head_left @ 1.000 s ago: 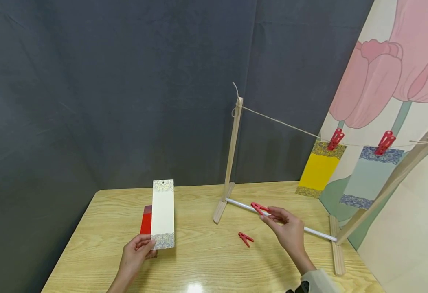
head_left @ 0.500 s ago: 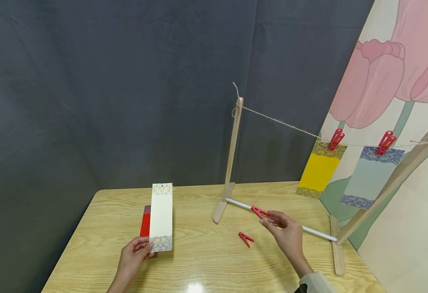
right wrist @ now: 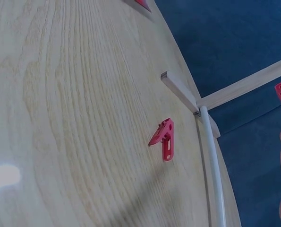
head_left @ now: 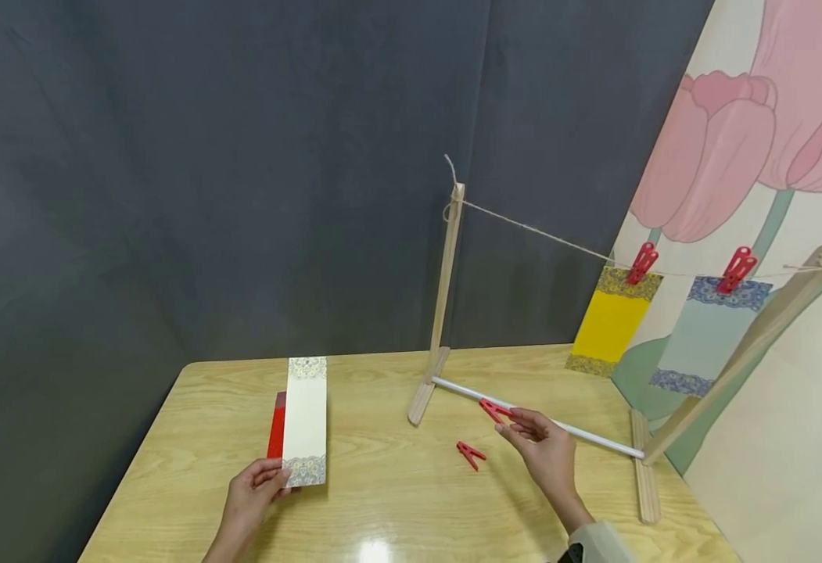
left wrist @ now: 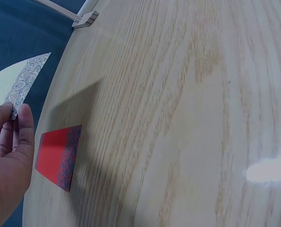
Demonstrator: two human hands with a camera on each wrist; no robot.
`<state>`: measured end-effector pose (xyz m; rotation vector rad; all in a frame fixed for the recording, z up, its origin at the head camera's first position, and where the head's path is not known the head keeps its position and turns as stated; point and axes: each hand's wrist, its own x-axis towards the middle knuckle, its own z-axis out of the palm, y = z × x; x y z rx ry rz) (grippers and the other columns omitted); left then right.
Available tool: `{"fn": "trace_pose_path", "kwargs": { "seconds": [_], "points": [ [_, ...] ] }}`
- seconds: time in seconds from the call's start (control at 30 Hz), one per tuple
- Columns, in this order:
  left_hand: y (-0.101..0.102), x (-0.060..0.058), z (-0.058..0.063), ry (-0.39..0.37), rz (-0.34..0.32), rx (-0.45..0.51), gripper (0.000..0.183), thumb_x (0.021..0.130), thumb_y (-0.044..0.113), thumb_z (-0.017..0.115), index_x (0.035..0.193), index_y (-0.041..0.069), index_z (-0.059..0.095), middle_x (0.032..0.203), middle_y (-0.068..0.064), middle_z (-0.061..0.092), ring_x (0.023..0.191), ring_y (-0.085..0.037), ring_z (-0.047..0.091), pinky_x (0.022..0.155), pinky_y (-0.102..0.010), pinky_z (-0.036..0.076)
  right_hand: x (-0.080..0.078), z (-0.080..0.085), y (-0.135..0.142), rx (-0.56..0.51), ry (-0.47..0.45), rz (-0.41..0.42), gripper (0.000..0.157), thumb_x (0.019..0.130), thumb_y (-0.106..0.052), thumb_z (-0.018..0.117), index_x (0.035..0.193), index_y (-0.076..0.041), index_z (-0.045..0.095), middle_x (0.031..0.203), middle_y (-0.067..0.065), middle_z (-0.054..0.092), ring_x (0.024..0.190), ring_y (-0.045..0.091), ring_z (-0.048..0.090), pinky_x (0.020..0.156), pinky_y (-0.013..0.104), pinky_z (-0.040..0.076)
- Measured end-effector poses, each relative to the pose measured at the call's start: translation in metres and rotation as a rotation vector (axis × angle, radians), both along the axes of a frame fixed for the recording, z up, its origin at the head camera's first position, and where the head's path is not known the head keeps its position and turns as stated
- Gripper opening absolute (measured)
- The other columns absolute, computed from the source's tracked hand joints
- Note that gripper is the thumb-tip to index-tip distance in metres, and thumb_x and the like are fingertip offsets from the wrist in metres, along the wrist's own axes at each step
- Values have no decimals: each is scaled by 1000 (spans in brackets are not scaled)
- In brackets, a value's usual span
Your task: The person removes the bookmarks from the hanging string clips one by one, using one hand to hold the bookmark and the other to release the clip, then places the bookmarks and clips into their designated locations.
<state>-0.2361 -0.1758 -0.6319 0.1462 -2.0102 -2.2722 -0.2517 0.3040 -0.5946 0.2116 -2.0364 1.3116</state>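
My left hand pinches the lower left corner of a cream paper bookmark with lace-patterned ends, holding it above the table. Beneath it lies a red bookmark, partly hidden by the cream one in the head view. On the right, my right hand pinches a red clothespin between thumb and fingers, in front of the stand's white rod. A second red clothespin rests on the table, left of that hand; the right wrist view shows this clothespin near the stand's foot.
A wooden stand carries a string to a right post. Red clothespins hold a yellow bookmark and a pale blue bookmark on the string. The wooden table ends at a dark curtain.
The left hand has lowered slightly, bringing the cream bookmark down and a little left. The right hand, with its clothespin, has shifted slightly down and left. The loose clothespin stays on the table.
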Motion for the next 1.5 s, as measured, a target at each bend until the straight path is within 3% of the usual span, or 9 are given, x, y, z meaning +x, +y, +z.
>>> {"fn": "trace_pose_path", "kwargs": {
  "seconds": [0.07,0.17,0.2,0.23,0.43,0.57,0.93,1.5],
  "points": [
    [3,5,18,-28,-1,-10,35,72,13,73,97,-7,58,81,-15,61,67,-16,60,60,-29,52,-13,-24,12,25,-14,-43,33,67,-19,78,99,-17,68,86,-3,66,68,10,62,56,17,49],
    [7,11,40,-72,-3,-26,28,77,0,66,100,-11,55,81,-15,60,67,-15,59,62,-28,52,-19,-34,18,0,-64,-73,35,66,-26,79,99,-22,67,86,-4,66,69,13,63,57,22,50],
    [7,11,42,-75,-2,-18,27,77,-1,66,99,-11,55,80,-14,60,67,-15,59,61,-28,52,-24,-44,22,18,-73,-109,36,64,-31,79,98,-27,67,84,-8,66,68,11,62,55,21,50],
    [8,12,46,-87,2,-21,27,77,-3,65,99,-13,54,80,-15,60,67,-15,59,61,-28,52,-23,-43,22,7,-88,-113,36,64,-32,79,97,-28,67,84,-9,65,68,11,62,55,21,50],
    [3,7,41,32,-55,35,24,77,-1,66,96,-13,56,78,-15,60,66,-16,59,60,-28,52,-23,-39,22,0,-106,-124,35,63,-33,79,96,-28,67,83,-9,65,69,10,62,55,21,50],
    [-1,4,37,44,-74,44,25,77,3,68,95,-9,58,79,-13,60,67,-16,59,61,-28,52,-23,-37,22,-45,-116,-97,36,64,-31,79,97,-27,67,85,-7,66,71,13,63,57,23,50],
    [-2,9,39,-128,11,-27,30,76,-6,64,103,-15,53,80,-15,60,68,-15,59,64,-32,52,-11,-44,20,-54,-194,-116,37,64,-35,78,99,-28,67,88,-8,65,72,10,63,58,22,50],
    [-9,18,28,-216,-2,-67,30,79,-4,62,106,-13,52,84,-14,60,72,-16,59,66,-29,52,4,-50,6,-63,-283,-158,35,62,-39,78,92,-25,67,78,-7,65,68,10,62,53,22,50]
  ]
}}
